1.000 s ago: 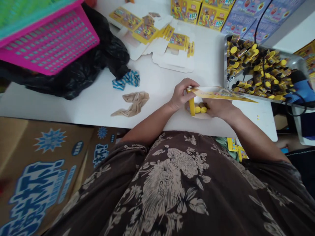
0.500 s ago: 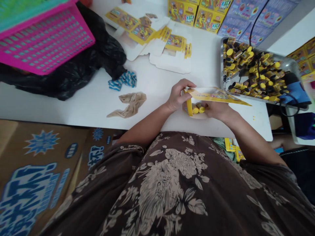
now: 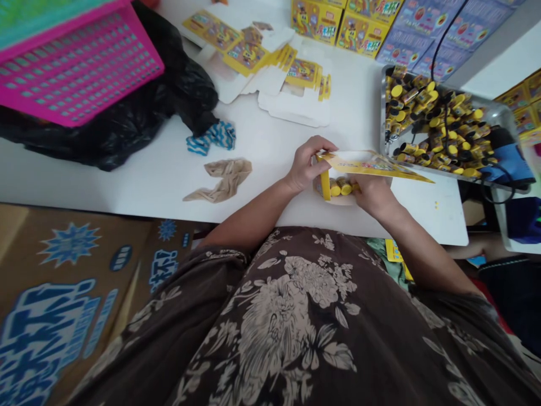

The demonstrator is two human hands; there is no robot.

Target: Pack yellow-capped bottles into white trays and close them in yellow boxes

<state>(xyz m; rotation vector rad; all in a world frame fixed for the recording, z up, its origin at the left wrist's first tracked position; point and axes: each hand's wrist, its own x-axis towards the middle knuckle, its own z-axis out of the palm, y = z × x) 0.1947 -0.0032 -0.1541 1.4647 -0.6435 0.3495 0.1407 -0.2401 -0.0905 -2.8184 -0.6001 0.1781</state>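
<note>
My left hand (image 3: 310, 162) grips the left end of a yellow printed box (image 3: 324, 183), thumb on its edge. The box lies open toward me, and its long printed flap (image 3: 376, 166) stretches out to the right. Inside the box, two small yellow-capped tubes (image 3: 340, 186) sit side by side. At the opening, my right hand (image 3: 374, 193) has its fingers closed, with a bit of yellow at the fingertips beside the tubes. It looks like another yellow-capped tube, mostly hidden by the fingers.
A metal tray (image 3: 384, 107) full of small tubes stands at the right, with a blue-black tool (image 3: 509, 152) in it. Flattened cartons (image 3: 293, 107), a beige cloth (image 3: 228, 177), a patterned cloth (image 3: 213, 138) and a pink basket (image 3: 84, 73) lie around. Stacked boxes (image 3: 316, 22) line the back.
My right hand has turned and its fingers have shifted at the box opening, where a bit of yellow now shows by the fingertips. My left hand and the box have hardly moved.
</note>
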